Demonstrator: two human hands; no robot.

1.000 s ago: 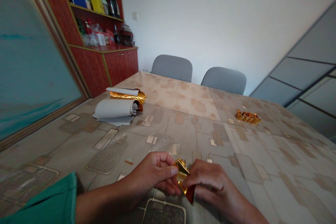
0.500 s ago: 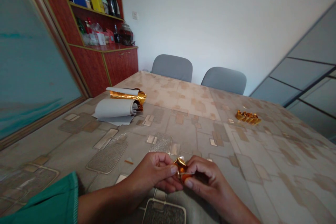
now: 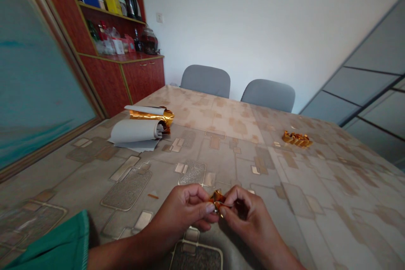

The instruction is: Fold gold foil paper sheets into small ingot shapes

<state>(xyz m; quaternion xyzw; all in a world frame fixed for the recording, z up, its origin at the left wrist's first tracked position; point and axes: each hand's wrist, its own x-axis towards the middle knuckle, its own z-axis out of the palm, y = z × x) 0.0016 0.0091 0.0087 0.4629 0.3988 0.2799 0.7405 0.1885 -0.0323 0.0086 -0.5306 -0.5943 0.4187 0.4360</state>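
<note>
A small folded piece of gold foil paper (image 3: 217, 196) is pinched between my two hands, low over the near part of the table. My left hand (image 3: 190, 207) grips its left side, thumb on top and fingers curled beneath. On the right side, the thumb and forefinger of my right hand (image 3: 245, 210) close on its edge. Fingers cover much of the piece, so its full shape is hidden. Farther off to the right lies a gold folded foil piece (image 3: 296, 139) with a zigzag look.
A patterned cloth covers the table (image 3: 221, 135). At the left lie a curled stack of white-backed sheets (image 3: 134, 130) and gold foil sheets (image 3: 147, 115). A thin orange-brown strip (image 3: 153, 196) rests left of my hands. Two grey chairs (image 3: 205, 80) stand beyond.
My right hand's fingertips have moved in closer to my left thumb, and less of the foil shows between the hands. The whole view has shifted slightly.
</note>
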